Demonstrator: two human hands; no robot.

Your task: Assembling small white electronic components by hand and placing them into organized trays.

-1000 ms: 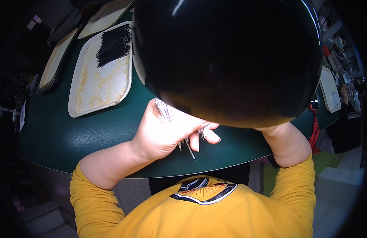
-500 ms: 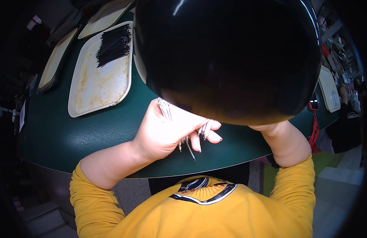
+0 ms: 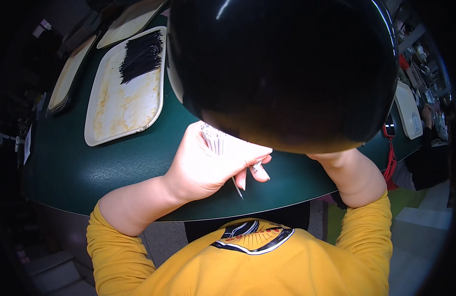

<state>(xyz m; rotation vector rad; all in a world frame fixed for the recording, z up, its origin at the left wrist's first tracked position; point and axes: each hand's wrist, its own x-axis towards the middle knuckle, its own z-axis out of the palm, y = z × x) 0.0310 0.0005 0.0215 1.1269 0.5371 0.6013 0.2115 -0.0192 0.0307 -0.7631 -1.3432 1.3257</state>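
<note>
My left hand (image 3: 203, 163) is closed round a bundle of thin white wires (image 3: 214, 143). Their ends show above the thumb side, and a few more poke out between the fingers lower down. One single white wire (image 3: 237, 188) juts out below the hand, over the green table; whether it is held or lying there I cannot tell. A big glossy black rounded hood (image 3: 287, 74) blocks the middle of the view and covers the tips of the bundle. Of my right hand (image 3: 331, 157) only the wrist part shows under the hood's lower edge; its fingers are hidden.
On the green table (image 3: 124, 170), a stained cream tray (image 3: 117, 108) at the left holds a bunch of thin black wires (image 3: 141, 56). More trays (image 3: 70, 76) lie beyond it. At the right are a red strap (image 3: 391, 160), a pale tray (image 3: 409, 111) and another person's arm (image 3: 427, 133).
My left hand has turned slightly and its fingers have drawn in. More of the bundle's upper part shows, and fewer wire ends stick out below. The right wrist has barely shifted.
</note>
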